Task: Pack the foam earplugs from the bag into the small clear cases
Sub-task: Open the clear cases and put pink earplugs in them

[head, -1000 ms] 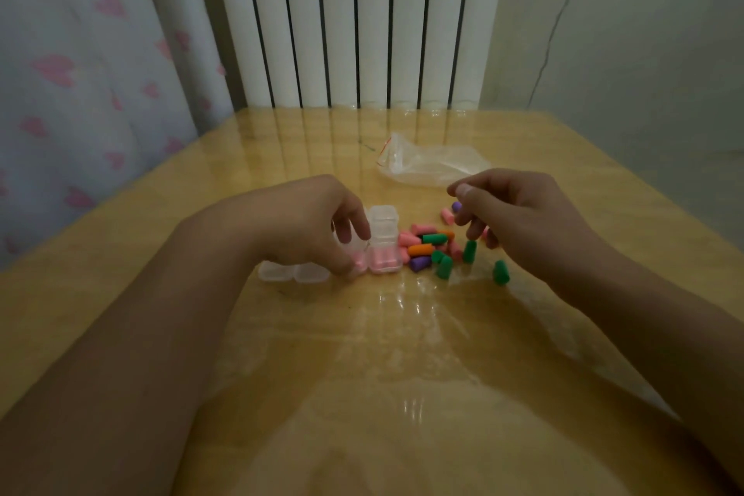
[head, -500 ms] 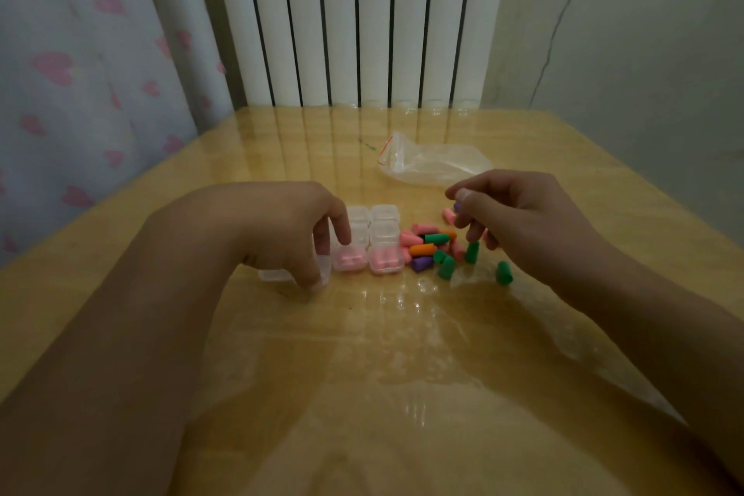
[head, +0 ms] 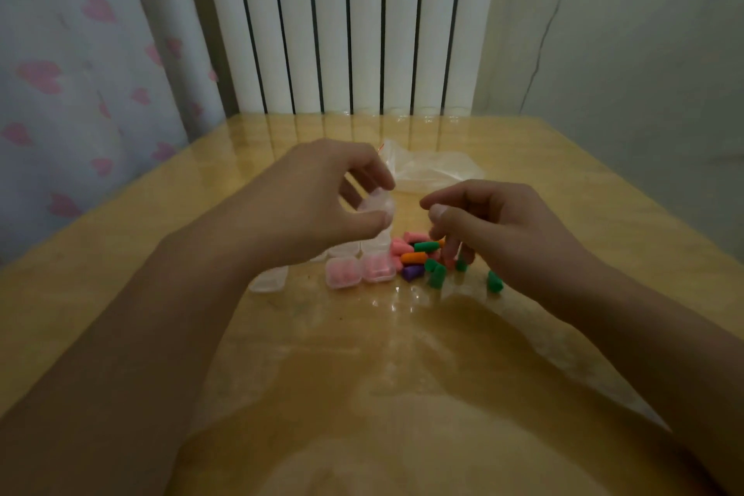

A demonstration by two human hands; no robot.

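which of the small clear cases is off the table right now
The empty small clear plastic case gripped by the left hand; the others rest on the glossy wooden table.

Glossy wooden table [head: 563,181]: clear cases [head: 342,272], loose earplugs [head: 422,258], empty bag [head: 435,169].

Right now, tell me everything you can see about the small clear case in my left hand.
The small clear case is a tiny box of see-through, colourless plastic with rounded corners. The left hand holds it lifted above the table, pinched between thumb below and fingertips above. It looks empty, though blur and the fingers hide part of it, and whether its lid is shut cannot be told. It hangs above the two pink-filled cases.
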